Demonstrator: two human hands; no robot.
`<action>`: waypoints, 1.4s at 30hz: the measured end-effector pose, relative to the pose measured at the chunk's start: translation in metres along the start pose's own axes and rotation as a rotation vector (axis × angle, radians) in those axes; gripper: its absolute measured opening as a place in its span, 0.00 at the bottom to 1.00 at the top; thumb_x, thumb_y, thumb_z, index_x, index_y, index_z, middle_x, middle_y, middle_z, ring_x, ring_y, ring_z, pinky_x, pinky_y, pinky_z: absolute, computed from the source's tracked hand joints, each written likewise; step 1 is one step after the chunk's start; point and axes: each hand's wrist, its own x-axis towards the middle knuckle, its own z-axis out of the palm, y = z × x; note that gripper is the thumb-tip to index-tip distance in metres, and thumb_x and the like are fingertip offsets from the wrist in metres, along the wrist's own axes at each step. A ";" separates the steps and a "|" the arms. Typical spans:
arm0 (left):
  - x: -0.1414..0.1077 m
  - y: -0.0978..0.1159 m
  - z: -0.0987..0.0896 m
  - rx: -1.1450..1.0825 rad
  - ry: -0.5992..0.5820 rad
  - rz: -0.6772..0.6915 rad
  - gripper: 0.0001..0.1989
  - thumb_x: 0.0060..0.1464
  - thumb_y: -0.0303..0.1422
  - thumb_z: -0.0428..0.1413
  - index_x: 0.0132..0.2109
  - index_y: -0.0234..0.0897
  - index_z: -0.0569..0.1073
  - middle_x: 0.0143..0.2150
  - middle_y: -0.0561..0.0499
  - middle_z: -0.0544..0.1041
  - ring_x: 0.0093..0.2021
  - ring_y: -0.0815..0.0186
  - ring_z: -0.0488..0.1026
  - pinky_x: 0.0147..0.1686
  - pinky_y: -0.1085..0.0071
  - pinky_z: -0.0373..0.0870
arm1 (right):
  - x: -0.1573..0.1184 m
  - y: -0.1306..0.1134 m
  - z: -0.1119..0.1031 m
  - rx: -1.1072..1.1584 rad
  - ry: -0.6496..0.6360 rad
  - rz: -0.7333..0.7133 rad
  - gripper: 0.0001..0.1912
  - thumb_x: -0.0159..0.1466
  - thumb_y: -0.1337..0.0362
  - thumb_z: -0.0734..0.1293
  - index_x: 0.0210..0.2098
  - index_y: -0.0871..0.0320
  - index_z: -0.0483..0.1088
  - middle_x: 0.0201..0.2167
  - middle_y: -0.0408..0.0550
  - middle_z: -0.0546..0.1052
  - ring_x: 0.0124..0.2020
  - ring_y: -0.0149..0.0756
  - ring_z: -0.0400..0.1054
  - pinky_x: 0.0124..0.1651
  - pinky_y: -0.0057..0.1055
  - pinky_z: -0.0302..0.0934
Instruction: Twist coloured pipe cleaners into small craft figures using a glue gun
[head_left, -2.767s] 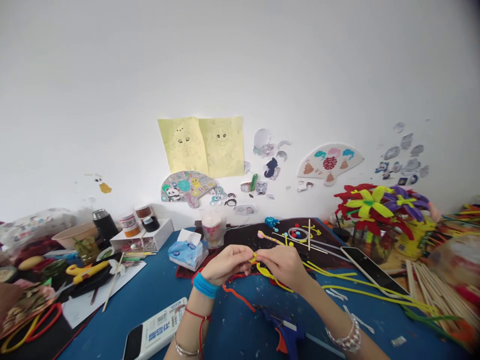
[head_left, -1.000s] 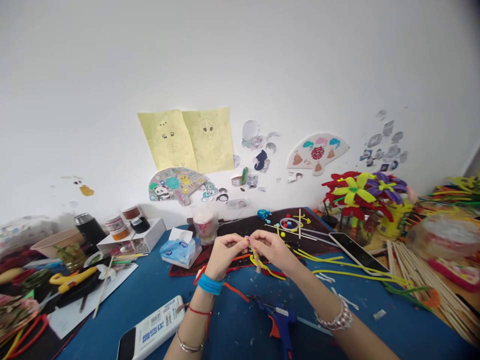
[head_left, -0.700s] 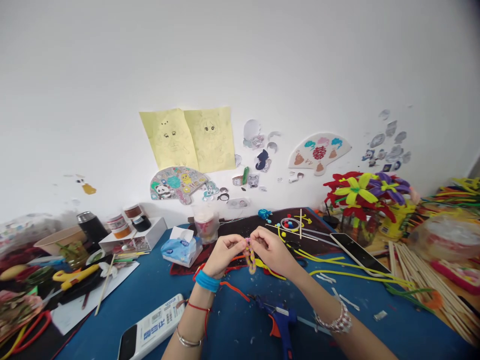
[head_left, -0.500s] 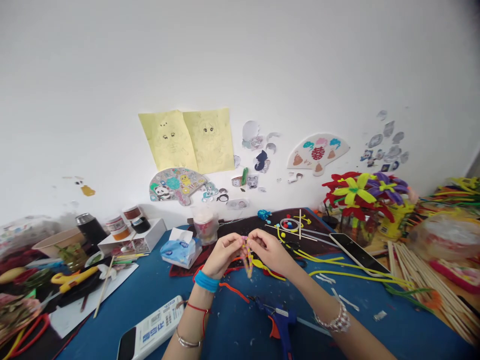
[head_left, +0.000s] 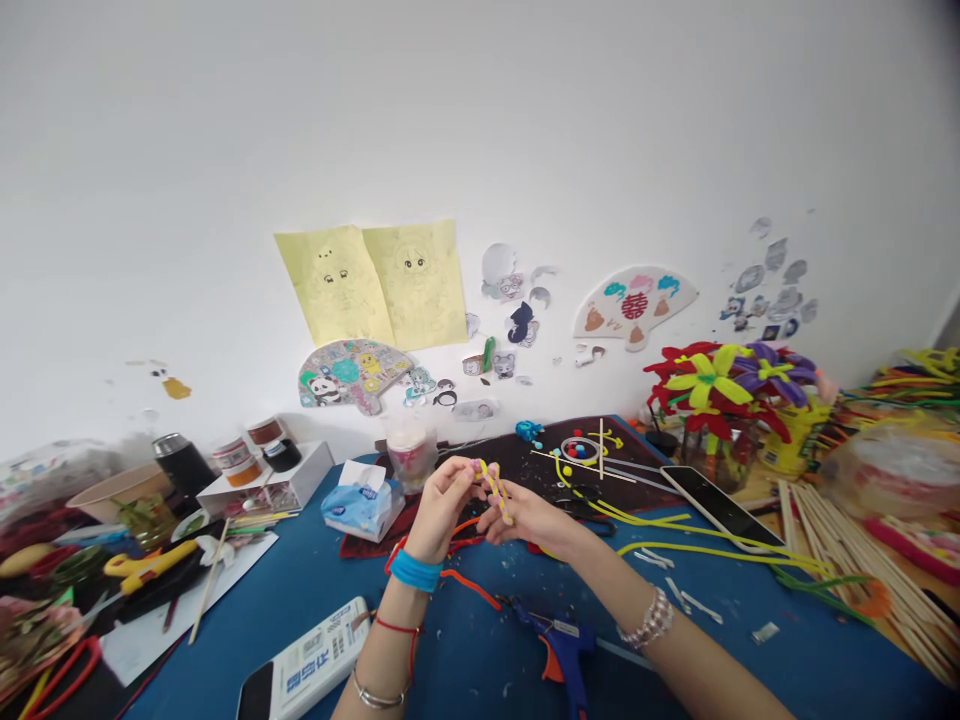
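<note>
Above the middle of the blue table, my left hand [head_left: 446,500] pinches the upper end of a twisted yellow-and-pink pipe cleaner [head_left: 496,488]. My right hand [head_left: 521,518] is closed around its lower part, with the fingers curled behind it. Part of the twist is hidden by my fingertips. Below my hands, an orange-red pipe cleaner [head_left: 471,588] lies on the table. A blue glue gun [head_left: 566,650] with an orange trigger rests near my right forearm.
A phone [head_left: 716,510] and wooden sticks [head_left: 840,550] lie at the right, beside yellow pipe cleaners [head_left: 720,550]. Pipe-cleaner flowers [head_left: 709,380] stand behind them. A tissue pack [head_left: 364,503] and a white power bank [head_left: 319,655] are at left. A bead dish [head_left: 583,450] sits at the back.
My right hand has turned and dropped slightly, its fingers now lower along the twisted pipe cleaner. The piece has swung from hanging down to slanting toward the right. My left hand keeps its pinch.
</note>
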 end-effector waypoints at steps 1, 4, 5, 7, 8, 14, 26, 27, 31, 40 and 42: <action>0.000 0.000 -0.001 -0.028 0.014 -0.003 0.10 0.52 0.36 0.59 0.37 0.32 0.72 0.35 0.48 0.74 0.35 0.68 0.71 0.38 0.72 0.68 | 0.002 0.002 0.003 0.116 -0.003 -0.039 0.24 0.56 0.57 0.68 0.48 0.59 0.59 0.26 0.46 0.74 0.25 0.31 0.69 0.35 0.32 0.62; 0.001 0.002 -0.004 -0.195 0.036 -0.024 0.09 0.52 0.35 0.59 0.36 0.34 0.71 0.33 0.51 0.72 0.39 0.66 0.71 0.46 0.68 0.66 | 0.006 0.001 0.003 0.348 0.079 -0.174 0.18 0.53 0.63 0.70 0.42 0.60 0.64 0.25 0.42 0.71 0.25 0.27 0.65 0.33 0.27 0.59; 0.002 0.003 -0.005 -0.255 0.029 -0.035 0.09 0.52 0.35 0.59 0.35 0.34 0.70 0.31 0.52 0.71 0.38 0.67 0.71 0.47 0.67 0.66 | 0.006 -0.001 0.001 0.386 0.109 -0.219 0.17 0.54 0.63 0.69 0.41 0.59 0.65 0.24 0.41 0.69 0.24 0.26 0.63 0.32 0.26 0.58; 0.002 0.004 -0.006 -0.338 -0.002 -0.072 0.08 0.53 0.35 0.58 0.33 0.34 0.68 0.27 0.55 0.66 0.32 0.70 0.69 0.46 0.66 0.67 | 0.005 -0.006 -0.003 0.395 0.155 -0.289 0.16 0.55 0.63 0.68 0.42 0.59 0.66 0.21 0.37 0.63 0.21 0.24 0.57 0.30 0.25 0.55; 0.002 0.005 -0.006 -0.354 -0.014 -0.099 0.09 0.53 0.34 0.58 0.32 0.34 0.67 0.25 0.57 0.63 0.28 0.73 0.66 0.43 0.67 0.67 | 0.003 -0.009 -0.004 0.378 0.158 -0.308 0.16 0.55 0.62 0.68 0.42 0.58 0.66 0.19 0.35 0.59 0.19 0.24 0.52 0.28 0.26 0.53; 0.004 0.002 -0.005 -0.309 -0.004 -0.187 0.09 0.53 0.34 0.58 0.34 0.34 0.67 0.23 0.59 0.58 0.20 0.77 0.54 0.24 0.78 0.60 | -0.010 -0.019 0.008 0.314 -0.008 -0.286 0.17 0.61 0.52 0.62 0.44 0.57 0.64 0.19 0.34 0.50 0.18 0.23 0.40 0.26 0.26 0.48; 0.002 -0.001 -0.004 -0.120 -0.008 -0.199 0.11 0.50 0.36 0.60 0.36 0.32 0.72 0.27 0.53 0.70 0.27 0.71 0.68 0.31 0.73 0.67 | -0.021 -0.033 0.004 -0.287 0.135 -0.384 0.18 0.62 0.50 0.60 0.34 0.60 0.69 0.16 0.38 0.63 0.18 0.25 0.55 0.24 0.24 0.50; 0.001 -0.002 -0.002 -0.103 -0.002 -0.194 0.11 0.50 0.36 0.60 0.37 0.32 0.72 0.27 0.52 0.71 0.26 0.71 0.68 0.31 0.74 0.66 | -0.023 -0.034 0.006 -0.368 0.148 -0.383 0.19 0.62 0.49 0.59 0.31 0.60 0.68 0.15 0.38 0.63 0.17 0.25 0.55 0.22 0.24 0.50; 0.001 -0.004 0.001 -0.048 0.041 -0.168 0.12 0.48 0.36 0.61 0.38 0.33 0.73 0.31 0.51 0.74 0.27 0.72 0.69 0.31 0.75 0.66 | -0.030 -0.036 0.015 -0.516 0.188 -0.384 0.20 0.63 0.50 0.58 0.26 0.59 0.66 0.13 0.38 0.63 0.15 0.25 0.54 0.20 0.23 0.50; 0.001 -0.015 0.012 0.339 0.220 0.171 0.09 0.50 0.36 0.59 0.36 0.35 0.76 0.35 0.48 0.75 0.37 0.63 0.71 0.40 0.69 0.67 | -0.031 -0.033 0.015 -0.571 0.217 -0.436 0.21 0.63 0.49 0.57 0.23 0.58 0.65 0.12 0.37 0.62 0.15 0.25 0.56 0.21 0.23 0.52; -0.002 -0.017 0.016 0.442 0.240 0.267 0.07 0.52 0.35 0.57 0.35 0.36 0.77 0.37 0.47 0.74 0.41 0.62 0.70 0.44 0.69 0.65 | -0.030 -0.031 0.013 -0.578 0.219 -0.441 0.22 0.64 0.49 0.56 0.23 0.58 0.64 0.12 0.38 0.62 0.15 0.26 0.57 0.21 0.23 0.52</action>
